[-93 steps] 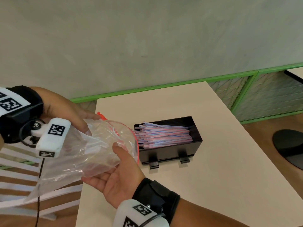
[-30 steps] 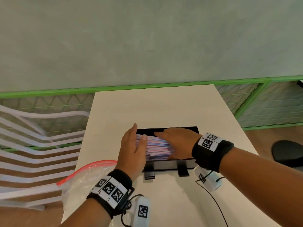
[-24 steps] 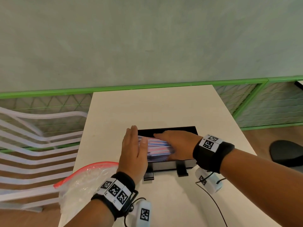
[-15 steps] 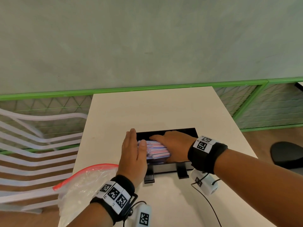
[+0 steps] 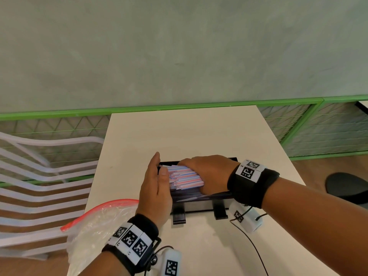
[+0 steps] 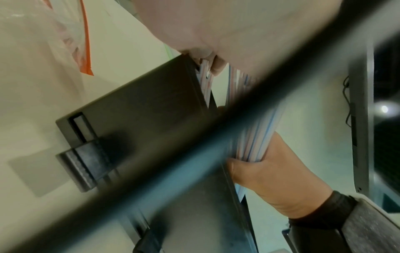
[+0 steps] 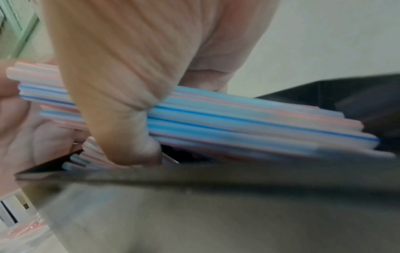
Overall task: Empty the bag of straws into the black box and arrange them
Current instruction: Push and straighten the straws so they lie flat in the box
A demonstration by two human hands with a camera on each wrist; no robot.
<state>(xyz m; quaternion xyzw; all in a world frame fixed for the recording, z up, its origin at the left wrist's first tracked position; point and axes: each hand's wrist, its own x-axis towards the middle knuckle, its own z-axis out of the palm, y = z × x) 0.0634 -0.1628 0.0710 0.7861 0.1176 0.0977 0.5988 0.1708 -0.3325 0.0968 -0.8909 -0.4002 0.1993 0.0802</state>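
Fingers [image 5: 154, 166] of the left hand [image 5: 154, 188] lie straight, pressed together against the straw ends; right hand [image 5: 209, 174] curls round the bundle.
The table [image 5: 189, 132] bears the black box [image 5: 199, 202]; the straws [image 5: 184, 177] lie in it, the empty bag [image 5: 99, 222] near its left end.

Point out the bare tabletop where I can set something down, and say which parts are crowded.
Free: the table from the black box to its far edge by the green rail; also the strip right of the box. Crowded: the near left corner holds the bag, and the left hand and right hand work the straws; cables trail over the near edge.
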